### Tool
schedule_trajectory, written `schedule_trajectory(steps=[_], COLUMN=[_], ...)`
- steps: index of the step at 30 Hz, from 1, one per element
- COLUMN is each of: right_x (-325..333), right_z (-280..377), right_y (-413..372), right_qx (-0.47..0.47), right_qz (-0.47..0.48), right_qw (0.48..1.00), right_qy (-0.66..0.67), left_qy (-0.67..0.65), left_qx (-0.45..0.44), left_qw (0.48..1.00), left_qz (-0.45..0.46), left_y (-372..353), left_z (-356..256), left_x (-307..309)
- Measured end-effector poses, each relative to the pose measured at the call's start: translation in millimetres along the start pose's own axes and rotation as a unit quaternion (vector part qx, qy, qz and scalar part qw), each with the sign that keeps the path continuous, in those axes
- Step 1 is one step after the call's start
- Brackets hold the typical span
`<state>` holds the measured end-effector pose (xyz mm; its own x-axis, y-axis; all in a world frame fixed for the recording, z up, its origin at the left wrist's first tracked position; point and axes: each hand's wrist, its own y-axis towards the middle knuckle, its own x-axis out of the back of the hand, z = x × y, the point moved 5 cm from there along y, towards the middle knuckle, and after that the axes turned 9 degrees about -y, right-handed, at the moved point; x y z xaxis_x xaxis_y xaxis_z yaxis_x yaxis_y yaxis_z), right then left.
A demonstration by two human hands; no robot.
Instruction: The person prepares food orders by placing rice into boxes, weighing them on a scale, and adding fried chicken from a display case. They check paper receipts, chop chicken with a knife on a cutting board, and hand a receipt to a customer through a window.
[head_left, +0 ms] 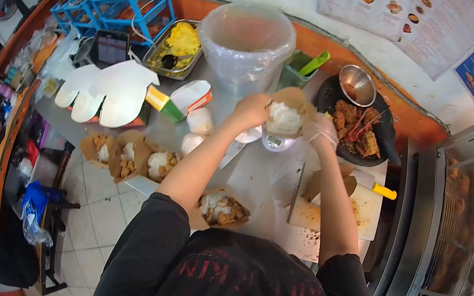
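Observation:
A brown paper food box [285, 119] with white rice in it is above a small white kitchen scale [278, 143]. My left hand [252, 111] is closed at the box's left side. On the opposite side, my right hand [322, 132], in a clear plastic glove, has its fingers curled at the box's edge. Right of that hand, a black dish [391, 134] holds fried chicken [367, 142], red-handled tongs and a metal bowl [357, 85]. Below my right forearm lies a cutting board [365, 223] with a yellow-handled knife [384, 191] and another brown paper box [313, 186].
Several filled boxes [160, 163] of rice and chicken line the front left edge. A plastic-lined tub [245, 43], a green container [294, 73] and a tray of yellow food [182, 42] stand behind. White box blanks [105, 91] lie left; a metal rack [455, 228] stands right.

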<state>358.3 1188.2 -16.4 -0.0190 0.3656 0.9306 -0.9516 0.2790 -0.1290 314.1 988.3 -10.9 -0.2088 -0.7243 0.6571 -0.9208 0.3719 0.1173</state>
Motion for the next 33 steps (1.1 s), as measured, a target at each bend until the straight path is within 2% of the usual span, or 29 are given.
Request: schedule_trajectory(steps=[3,7,9,10,12,13,14,16,17,19,20,22,23,24,26,27,28,31,32,33], right_x=[-6.4,-6.2,8.9,19.1,43.5,64.0,56.9,44.8,35.1,-35.4,-71.2,-105.2,-108.8,-110.7,-118.0,-120.3,-125.0,-127.5,-122.2,-119.1], right_z=[-5.3,-9.0,0.0,2.0,8.9,17.1,11.1,3.8,13.6,7.3,4.6,10.0,11.5,11.8,10.6,9.5,7.3,9.8,11.5,12.0], right_y=[-0.6,6.2,-1.4,-7.3,-26.0,-43.1,-49.8,-68.4,-83.1,-86.8,-87.0,-95.8,-100.0,-101.9,-98.6,-97.0,-94.8,-86.7,-86.5,-85.9], right_qx=[-0.034,-0.027,-0.044,-0.046,-0.033,-0.040,-0.042,0.033,0.029,0.187,0.193,0.199,0.187,0.174,0.173,0.173,0.178,0.189,0.175,0.161], right_qz=[0.009,-0.026,0.023,0.025,0.044,0.081,0.085,0.038,0.132,0.106,0.084,0.063,0.018,-0.027,-0.043,-0.059,-0.057,-0.065,-0.045,-0.026], right_qw=[0.997,0.998,0.998,0.998,0.997,0.994,0.993,0.997,0.988,0.969,0.972,0.974,0.977,0.977,0.977,0.976,0.975,0.974,0.978,0.981], right_qy=[0.069,0.042,0.030,0.029,-0.059,-0.064,-0.064,-0.050,-0.070,-0.123,-0.109,-0.093,-0.104,-0.116,-0.117,-0.118,-0.119,-0.108,-0.105,-0.103], left_qy=[-0.062,-0.091,-0.047,-0.049,0.050,0.009,-0.032,-0.079,-0.078,-0.052,-0.049,-0.143,-0.223,-0.222,-0.382,-0.393,-0.392,-0.368,-0.489,-0.519], left_qx=[0.016,0.025,0.037,0.039,0.069,0.069,0.069,0.062,0.061,0.015,0.013,0.105,0.086,0.086,0.052,0.004,0.006,-0.065,-0.023,-0.038], left_qw=[0.997,0.995,0.998,0.998,0.994,0.993,0.990,0.987,0.988,0.985,0.985,0.978,0.966,0.966,0.905,0.906,0.906,0.918,0.867,0.850], left_qz=[-0.045,-0.031,-0.023,-0.020,-0.065,-0.090,-0.116,-0.125,-0.122,-0.167,-0.166,-0.111,-0.101,-0.101,-0.178,-0.156,-0.162,-0.132,-0.094,-0.077], left_y=[8.0,12.1,11.3,9.2,-3.6,-14.3,-28.0,-55.9,-67.5,-90.5,-100.1,-119.1,-125.5,-133.3,-148.3,-153.2,-159.9,-173.7,-178.9,-182.4], left_z=[22.6,20.3,10.3,3.4,-9.5,-17.5,-24.1,-32.0,-28.1,-27.9,-28.3,-18.0,-9.2,-8.7,-17.6,-19.8,-22.7,-46.5,-55.3,-60.4], left_x=[-18.2,-19.6,-14.1,-7.2,22.0,39.7,57.8,85.4,88.0,97.4,98.5,94.1,90.3,85.6,81.1,79.5,79.6,85.8,86.5,90.7])
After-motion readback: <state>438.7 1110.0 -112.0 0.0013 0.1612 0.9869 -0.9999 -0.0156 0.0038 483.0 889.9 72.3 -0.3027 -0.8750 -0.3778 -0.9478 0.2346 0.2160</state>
